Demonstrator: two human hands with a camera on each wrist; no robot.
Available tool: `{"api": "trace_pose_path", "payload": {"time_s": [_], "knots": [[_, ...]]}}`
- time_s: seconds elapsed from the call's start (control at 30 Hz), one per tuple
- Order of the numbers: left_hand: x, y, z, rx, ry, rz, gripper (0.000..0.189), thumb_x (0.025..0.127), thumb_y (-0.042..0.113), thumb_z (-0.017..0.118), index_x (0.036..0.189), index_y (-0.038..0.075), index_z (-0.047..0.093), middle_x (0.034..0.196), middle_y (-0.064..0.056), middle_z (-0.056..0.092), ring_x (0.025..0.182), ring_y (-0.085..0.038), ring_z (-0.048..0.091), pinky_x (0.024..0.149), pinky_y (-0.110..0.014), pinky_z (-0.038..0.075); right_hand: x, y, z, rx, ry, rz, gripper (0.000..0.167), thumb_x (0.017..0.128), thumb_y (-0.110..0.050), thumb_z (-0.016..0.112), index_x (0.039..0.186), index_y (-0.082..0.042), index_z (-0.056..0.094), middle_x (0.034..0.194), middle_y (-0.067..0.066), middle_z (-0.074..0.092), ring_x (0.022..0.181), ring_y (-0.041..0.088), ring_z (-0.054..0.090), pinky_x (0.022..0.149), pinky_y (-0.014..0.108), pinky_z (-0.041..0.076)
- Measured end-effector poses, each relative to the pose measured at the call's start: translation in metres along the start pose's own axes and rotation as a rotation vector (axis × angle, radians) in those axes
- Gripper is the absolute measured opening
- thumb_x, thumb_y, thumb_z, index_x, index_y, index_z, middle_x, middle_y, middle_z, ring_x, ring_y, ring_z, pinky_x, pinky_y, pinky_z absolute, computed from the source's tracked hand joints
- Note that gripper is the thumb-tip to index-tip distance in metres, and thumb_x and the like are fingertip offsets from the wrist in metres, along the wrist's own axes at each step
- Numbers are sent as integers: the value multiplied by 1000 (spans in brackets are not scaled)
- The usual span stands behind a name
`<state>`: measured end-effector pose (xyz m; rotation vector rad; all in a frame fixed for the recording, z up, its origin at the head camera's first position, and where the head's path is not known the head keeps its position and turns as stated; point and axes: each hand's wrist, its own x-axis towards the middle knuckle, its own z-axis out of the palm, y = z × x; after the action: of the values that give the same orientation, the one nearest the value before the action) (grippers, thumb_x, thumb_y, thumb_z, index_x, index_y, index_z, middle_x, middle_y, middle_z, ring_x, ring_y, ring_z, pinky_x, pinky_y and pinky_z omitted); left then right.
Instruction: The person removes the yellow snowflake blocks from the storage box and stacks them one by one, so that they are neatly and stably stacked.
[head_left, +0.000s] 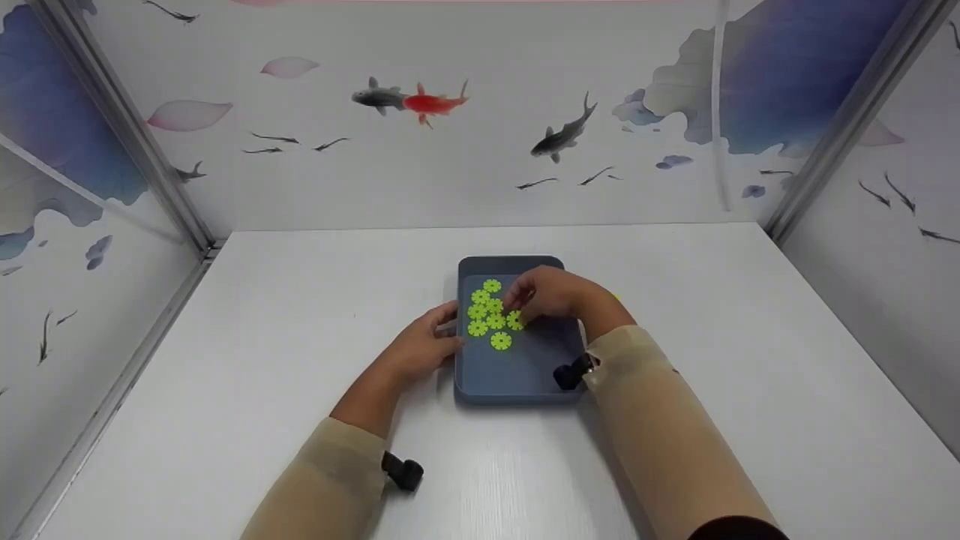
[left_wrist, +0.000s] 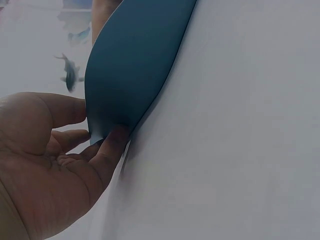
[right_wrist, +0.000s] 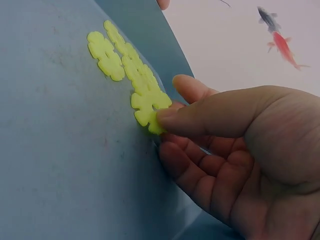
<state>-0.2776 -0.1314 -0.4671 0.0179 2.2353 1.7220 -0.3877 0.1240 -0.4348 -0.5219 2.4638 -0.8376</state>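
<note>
A shallow blue-grey tray [head_left: 499, 379] holds several yellow-green snowflake building discs [head_left: 501, 341], flat, round and notched at the rim. My right hand [head_left: 551, 292] reaches into the tray from the right. Its thumb and fingers pinch one snowflake disc [right_wrist: 147, 107] at the edge of the group, as the right wrist view shows. My left hand [head_left: 424, 345] holds the tray's left side, with fingertips against the outer wall [left_wrist: 130, 60] and the thumb at the rim. Part of the tray's right side is hidden behind my right hand and forearm.
The tray stands on a white table [head_left: 300, 300] enclosed by white panels [head_left: 480, 165] printed with fish and petals. A bit of yellow [head_left: 617, 297] shows just behind my right wrist. Small black cameras [head_left: 405, 474] are strapped at both sleeves.
</note>
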Motion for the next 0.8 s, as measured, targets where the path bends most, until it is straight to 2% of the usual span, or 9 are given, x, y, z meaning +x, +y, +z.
{"api": "trace_pose_path", "payload": {"time_s": [0.27, 0.5, 0.67, 0.8], "knots": [[0, 1, 1, 21, 12, -14, 70, 107, 14, 62, 170, 21, 33, 176, -3, 35, 158, -30, 45, 120, -46, 52, -4, -2, -6, 128, 25, -8, 28, 94, -10, 73, 119, -20, 79, 113, 3, 76, 94, 22, 68, 82, 40, 59], [-1, 2, 2, 31, 22, -11, 70, 107, 14, 63, 170, 21, 33, 176, -4, 35, 158, -30, 45, 121, -46, 52, -21, -3, -11, 279, 100, -41, 20, 99, -14, 72, 118, -17, 78, 117, 7, 76, 103, 26, 73, 98, 49, 65], [0, 1, 2, 37, 23, -7, 69, 107, 14, 62, 170, 20, 33, 176, -4, 35, 158, -30, 44, 121, -46, 51, -37, 4, -13, 327, 135, -35, 22, 100, -17, 73, 121, -18, 78, 121, 7, 75, 114, 33, 73, 101, 45, 64], [0, 1, 1, 40, 24, -9, 69, 107, 13, 62, 170, 21, 34, 176, -4, 35, 159, -30, 43, 123, -46, 50, -48, 12, -17, 363, 184, -50, 22, 102, -20, 72, 122, -19, 79, 121, 8, 73, 116, 36, 72, 104, 47, 63]]}}
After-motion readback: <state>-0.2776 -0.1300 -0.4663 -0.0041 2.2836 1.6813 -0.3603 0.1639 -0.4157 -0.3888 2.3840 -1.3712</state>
